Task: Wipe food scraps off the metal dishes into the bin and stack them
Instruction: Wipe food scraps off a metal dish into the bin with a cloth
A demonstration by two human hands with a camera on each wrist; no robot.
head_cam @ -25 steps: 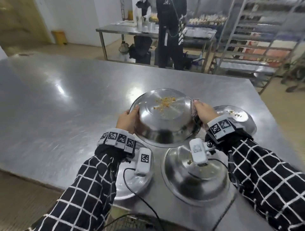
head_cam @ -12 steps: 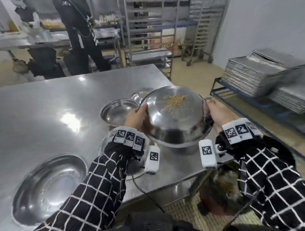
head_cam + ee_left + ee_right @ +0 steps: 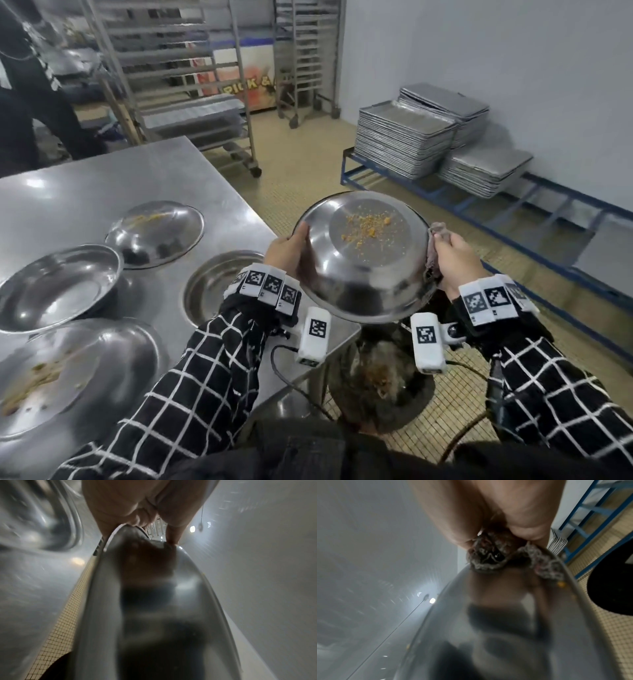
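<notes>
I hold a round metal dish (image 3: 366, 270) with orange food scraps (image 3: 368, 224) in the air, past the table's right corner. My left hand (image 3: 286, 253) grips its left rim (image 3: 109, 536). My right hand (image 3: 455, 260) grips the right rim together with a grey cloth (image 3: 433, 246), which shows bunched under the fingers in the right wrist view (image 3: 489, 555). A dark round bin (image 3: 380, 380) with scraps inside stands on the floor directly below the dish.
Several more metal dishes lie on the steel table (image 3: 144, 164), some with scraps (image 3: 68, 373). Stacked baking trays (image 3: 404, 137) sit on a blue rack by the wall. Wheeled racks (image 3: 171, 68) and a person (image 3: 30, 85) stand behind.
I have carried the dish from over the table rightward, off its edge and above the bin. Both hands keep the same grip.
</notes>
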